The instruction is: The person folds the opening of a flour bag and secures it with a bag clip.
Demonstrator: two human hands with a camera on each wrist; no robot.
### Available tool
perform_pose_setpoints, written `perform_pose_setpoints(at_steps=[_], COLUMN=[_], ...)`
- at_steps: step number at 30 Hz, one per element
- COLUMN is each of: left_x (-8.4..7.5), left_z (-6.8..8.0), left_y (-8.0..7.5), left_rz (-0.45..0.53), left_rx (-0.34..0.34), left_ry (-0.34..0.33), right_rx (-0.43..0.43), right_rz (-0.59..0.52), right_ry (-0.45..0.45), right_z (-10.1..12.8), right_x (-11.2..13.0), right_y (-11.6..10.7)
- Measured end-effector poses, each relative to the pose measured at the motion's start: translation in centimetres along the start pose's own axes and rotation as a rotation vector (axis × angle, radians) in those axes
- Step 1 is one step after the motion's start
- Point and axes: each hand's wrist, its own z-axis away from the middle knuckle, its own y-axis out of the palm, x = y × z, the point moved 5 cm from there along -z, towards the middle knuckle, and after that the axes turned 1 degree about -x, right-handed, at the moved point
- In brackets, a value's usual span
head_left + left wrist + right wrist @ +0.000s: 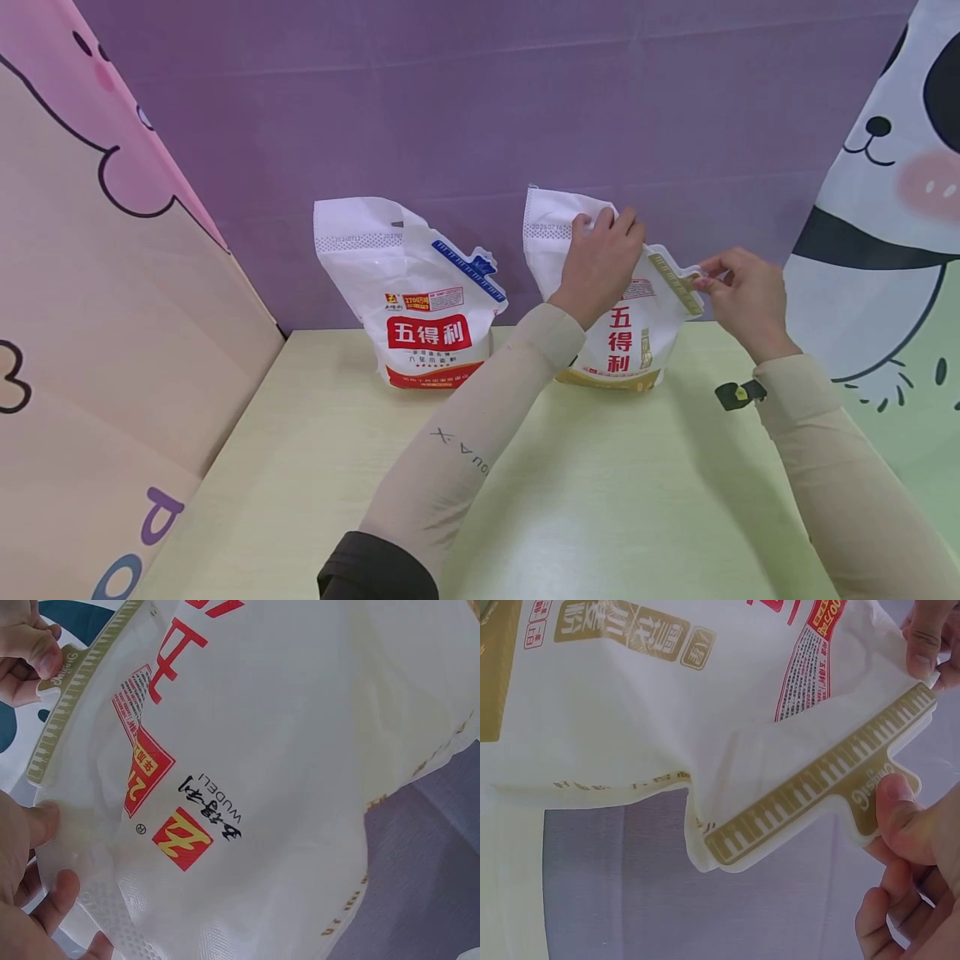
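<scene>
A white flour bag (626, 325) with red print stands at the right. My left hand (603, 262) grips its folded top edge, and in the left wrist view the fingers (54, 900) pinch the plastic. On the bag's upper right corner sits a gold piano-key bag clip (675, 283), lying at a slant. My right hand (742, 296) pinches the clip's tab between thumb and fingers; the right wrist view shows the thumb (900, 814) on the tab. Whether the clip's jaws are parted is not visible.
To the left stands a second white flour bag (427, 333), with a blue piano-key clip (471, 271) on its corner. Both bags are on a pale table (600, 500) against a purple backdrop (480, 108). Printed cartoon panels flank the table. A small black tag (738, 395) hangs at the right cuff.
</scene>
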Motion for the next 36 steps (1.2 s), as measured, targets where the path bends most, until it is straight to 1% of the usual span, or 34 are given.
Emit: perform_pose_setpoints(at_steps=[6, 13, 19, 27, 36], left_x=[0.04, 0.04, -0.04, -0.07, -0.12], left_z=[-0.03, -0.02, 0.03, -0.01, -0.08], left_y=[-0.05, -0.08, -0.01, 0.07, 0.13], left_rz=[-0.001, -0.003, -0.014, -0.025, -0.02], left_rx=[-0.003, -0.02, -0.003, 0.034, 0.05], left_ry=[0.002, 0.002, 0.005, 0.002, -0.002], right_rx=[0.02, 0.026, 0.022, 0.012, 0.042], right_rz=[0.001, 0.018, 0.037, 0.034, 0.042], right_ry=[0.006, -0.011, -0.019, -0.048, -0.025], right_z=[-0.02, -0.07, -0.08, -0.16, 0.04], right_x=[0.02, -0.04, -0.2, -0.42, -0.27], right_y=[0.07, 0.27, 0.51, 0.68, 0.74])
